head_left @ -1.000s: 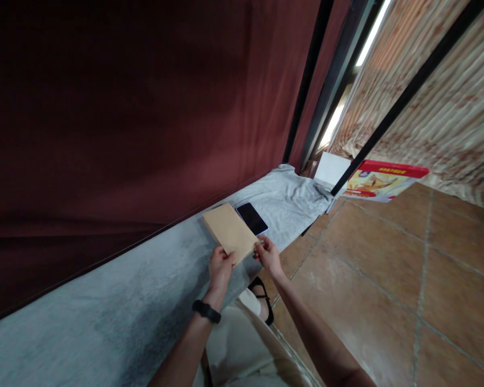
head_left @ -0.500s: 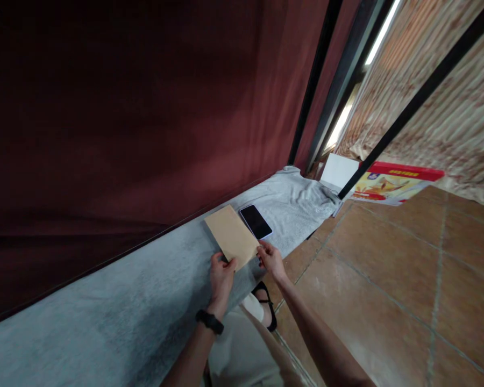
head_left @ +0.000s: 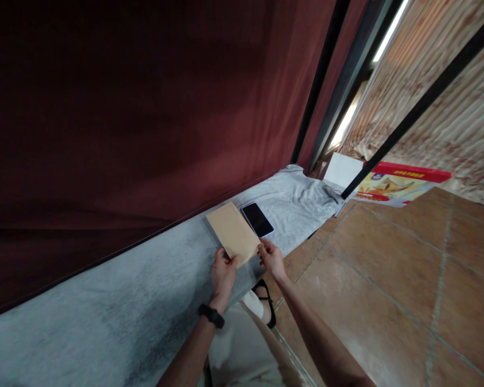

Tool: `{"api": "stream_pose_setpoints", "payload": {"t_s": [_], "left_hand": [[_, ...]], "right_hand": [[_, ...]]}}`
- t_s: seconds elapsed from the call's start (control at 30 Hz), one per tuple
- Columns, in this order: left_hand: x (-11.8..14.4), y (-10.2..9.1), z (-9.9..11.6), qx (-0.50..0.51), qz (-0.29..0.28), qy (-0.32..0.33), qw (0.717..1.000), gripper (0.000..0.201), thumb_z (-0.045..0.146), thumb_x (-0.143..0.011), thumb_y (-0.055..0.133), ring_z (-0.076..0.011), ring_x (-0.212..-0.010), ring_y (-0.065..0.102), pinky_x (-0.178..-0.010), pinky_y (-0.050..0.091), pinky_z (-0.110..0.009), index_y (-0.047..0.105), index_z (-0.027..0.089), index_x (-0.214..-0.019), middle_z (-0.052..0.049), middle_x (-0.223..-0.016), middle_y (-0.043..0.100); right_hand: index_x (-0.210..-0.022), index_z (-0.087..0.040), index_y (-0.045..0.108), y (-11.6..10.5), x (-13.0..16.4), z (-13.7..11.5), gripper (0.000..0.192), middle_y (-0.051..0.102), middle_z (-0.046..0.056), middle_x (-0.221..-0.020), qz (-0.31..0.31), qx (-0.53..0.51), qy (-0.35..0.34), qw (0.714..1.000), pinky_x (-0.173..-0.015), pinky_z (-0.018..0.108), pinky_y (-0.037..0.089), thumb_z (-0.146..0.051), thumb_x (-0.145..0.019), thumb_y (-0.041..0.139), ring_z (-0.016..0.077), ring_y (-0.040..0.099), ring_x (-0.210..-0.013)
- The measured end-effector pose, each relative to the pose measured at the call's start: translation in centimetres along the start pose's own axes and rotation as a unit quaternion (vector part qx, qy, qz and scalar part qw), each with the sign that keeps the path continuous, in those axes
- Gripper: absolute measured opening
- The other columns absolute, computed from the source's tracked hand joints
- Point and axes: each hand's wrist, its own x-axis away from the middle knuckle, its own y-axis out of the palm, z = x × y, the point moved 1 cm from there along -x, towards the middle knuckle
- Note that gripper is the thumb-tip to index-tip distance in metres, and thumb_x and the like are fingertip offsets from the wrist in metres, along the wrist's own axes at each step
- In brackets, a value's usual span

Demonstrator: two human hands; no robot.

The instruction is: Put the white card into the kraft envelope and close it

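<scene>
A tan paper envelope [head_left: 233, 234] is held by its near edge over the grey cloth [head_left: 161, 269]. My left hand [head_left: 223, 274] pinches its near left corner, thumb on top and fingers underneath. At the near right corner, my right hand [head_left: 271, 258] grips the paper between thumb and fingers. A smartphone [head_left: 258, 220] with a dark screen and pale rim lies on the cloth just beyond the envelope's right side. Neither hand touches the phone. The envelope's underside is hidden.
A dark red curtain [head_left: 145, 134] rises along the far side of the cloth-covered surface. Black poles [head_left: 411, 113] stand at the right. A red and yellow box [head_left: 399, 184] and a white panel [head_left: 343, 171] sit near the tiled floor [head_left: 379, 301].
The view has shifted slightly. Both hands keep hold of the envelope's near corners, and the phone lies in the same place beside it.
</scene>
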Motion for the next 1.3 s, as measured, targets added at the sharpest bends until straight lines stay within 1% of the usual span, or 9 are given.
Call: {"api": "stream_pose_setpoints", "payload": {"t_s": [0.23,0.3,0.37,0.43,0.53,0.6,0.73,0.87,1.3], "left_hand": [[0.4,-0.3,0.5,-0.005,0.0,-0.002,1.0,0.056,0.029,-0.083,0.066,-0.0187,-0.069,0.066,-0.066,0.052,-0.03,0.048,0.014,-0.134,0.001,-0.076,0.065],[0.6,-0.5,0.5,-0.024,0.022,0.031,0.999,0.06,0.031,-0.085,0.066,-0.0213,-0.077,0.068,-0.071,0.055,-0.034,0.045,0.012,-0.138,-0.002,-0.083,0.066],[0.9,-0.7,0.6,-0.073,0.063,0.115,0.989,0.058,0.031,-0.088,0.062,-0.026,-0.096,0.068,-0.083,0.056,-0.041,0.045,0.013,-0.14,-0.01,-0.101,0.067],[1.2,-0.5,0.9,-0.133,0.083,0.237,0.959,0.051,0.029,-0.093,0.056,-0.0295,-0.12,0.06,-0.099,0.051,-0.048,0.047,0.016,-0.142,-0.016,-0.125,0.062],[1.2,0.5,1.4,-0.224,0.034,0.391,0.892,0.048,0.027,-0.1,0.044,-0.0292,-0.144,0.04,-0.114,0.041,-0.05,0.045,0.019,-0.147,-0.015,-0.151,0.048],[0.8,1.3,1.6,-0.282,0.007,0.436,0.855,0.051,0.029,-0.101,0.042,-0.0296,-0.15,0.03,-0.118,0.036,-0.05,0.041,0.016,-0.151,-0.014,-0.159,0.04],[-0.5,2.3,1.1,-0.356,0.006,0.434,0.828,0.056,0.034,-0.102,0.042,-0.0311,-0.152,0.026,-0.12,0.033,-0.051,0.039,0.012,-0.153,-0.016,-0.161,0.036],[-0.9,2.5,0.3,-0.385,-0.003,0.426,0.819,0.055,0.035,-0.103,0.041,-0.029,-0.153,0.026,-0.122,0.03,-0.051,0.038,0.017,-0.155,-0.012,-0.163,0.036],[-0.8,2.4,1.0,-0.386,-0.026,0.411,0.825,0.058,0.039,-0.103,0.037,-0.0281,-0.153,0.026,-0.124,0.026,-0.052,0.034,0.018,-0.157,-0.012,-0.163,0.036]], "right_hand": [[-0.13,-0.011,0.064,0.0,0.2,-0.4,0.053,0.056,-0.003,-0.064,0.007,0.007,-0.004,1.0,-0.04,0.019,0.046,-0.042,-0.088,0.052,0.011,0.052,-0.049],[-0.129,-0.012,0.065,0.0,0.2,-0.4,0.051,0.057,-0.002,-0.065,0.006,0.008,-0.007,1.0,-0.041,0.02,0.046,-0.041,-0.088,0.052,0.011,0.053,-0.049],[-0.128,-0.012,0.065,0.0,0.3,-0.4,0.051,0.058,-0.002,-0.066,0.004,0.005,-0.01,1.0,-0.041,0.021,0.047,-0.041,-0.089,0.051,0.0114,0.053,-0.048],[-0.128,-0.011,0.065,0.0,0.3,-0.2,0.051,0.058,-0.002,-0.066,0.004,0.004,-0.016,1.0,-0.041,0.022,0.048,-0.041,-0.089,0.051,0.0119,0.053,-0.048],[-0.126,-0.011,0.065,0.1,0.3,0.0,0.051,0.058,-0.002,-0.065,0.007,0.009,-0.027,1.0,-0.039,0.022,0.047,-0.043,-0.089,0.05,0.0121,0.052,-0.047],[-0.124,-0.011,0.065,0.2,0.4,0.1,0.051,0.058,-0.002,-0.065,0.008,0.011,-0.034,0.999,-0.039,0.022,0.046,-0.045,-0.089,0.05,0.0121,0.052,-0.046],[-0.123,-0.011,0.065,0.2,0.5,0.3,0.052,0.059,-0.001,-0.067,0.007,0.015,-0.04,0.999,-0.039,0.023,0.046,-0.047,-0.09,0.048,0.0128,0.052,-0.047],[-0.122,-0.011,0.066,0.3,0.6,0.5,0.051,0.062,0.001,-0.069,0.014,0.031,-0.048,0.998,-0.041,0.023,0.045,-0.046,-0.091,0.048,0.0129,0.052,-0.048],[-0.117,-0.016,0.071,0.2,1.2,-0.3,0.043,0.072,0.006,-0.078,0.045,0.094,-0.079,0.991,-0.059,0.028,0.052,-0.041,-0.092,0.049,0.021,0.065,-0.068]]}}
